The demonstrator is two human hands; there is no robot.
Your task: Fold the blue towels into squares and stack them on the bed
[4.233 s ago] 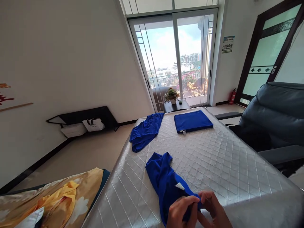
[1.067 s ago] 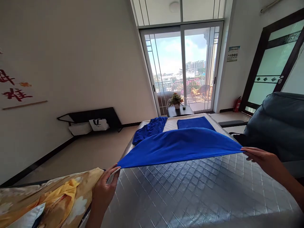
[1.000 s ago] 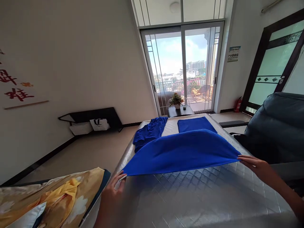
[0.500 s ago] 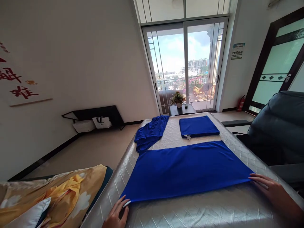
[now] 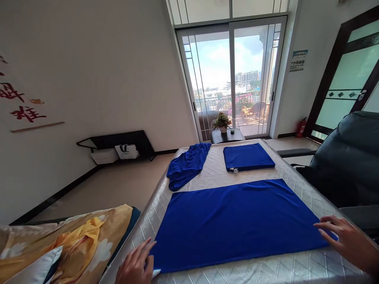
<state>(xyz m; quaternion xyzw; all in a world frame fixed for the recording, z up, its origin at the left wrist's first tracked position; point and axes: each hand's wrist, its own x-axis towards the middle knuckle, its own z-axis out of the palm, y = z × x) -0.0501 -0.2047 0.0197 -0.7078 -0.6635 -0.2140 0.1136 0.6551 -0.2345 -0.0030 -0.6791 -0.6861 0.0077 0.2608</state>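
Across the near half of the mattress [image 5: 266, 270], spread flat with only faint ripples: the blue cloth [image 5: 237, 221]. At its near left corner, the left hand [image 5: 134, 262], palm down, fingers loosely bent and thumb held apart, just beside a white label [image 5: 156, 272]. Over its near right corner, the right hand [image 5: 348, 238], fingers spread and unclenched. Apparently nothing gripped by either; hard to say whether resting on the fabric or just above it.

To judge from its lie, laying out as good as done for this piece: edges fairly straight, corners drawn apart. Impossible to make out whether one layer or more. Finished-looking, just beyond: the folded stack [image 5: 250, 156], squared, with a tag [image 5: 236, 170] at its near edge. Seemingly left to deal with: the crumpled cloth [image 5: 189, 162], near the mattress's left edge.

Farther out, on the small table [image 5: 219, 137] by the glass door [image 5: 245, 59]: a white pot [image 5: 224, 129], holding a leafy plant [image 5: 222, 119]. Along the left wall, at the black frame [image 5: 130, 138]: a white bag [image 5: 127, 152] with dark handles, beside a pale box [image 5: 104, 156], contents of both out of sight. Lower left, on floral bedding [image 5: 118, 223]: a yellow cloth [image 5: 91, 236] and a white pillow [image 5: 43, 268], only partly in view.
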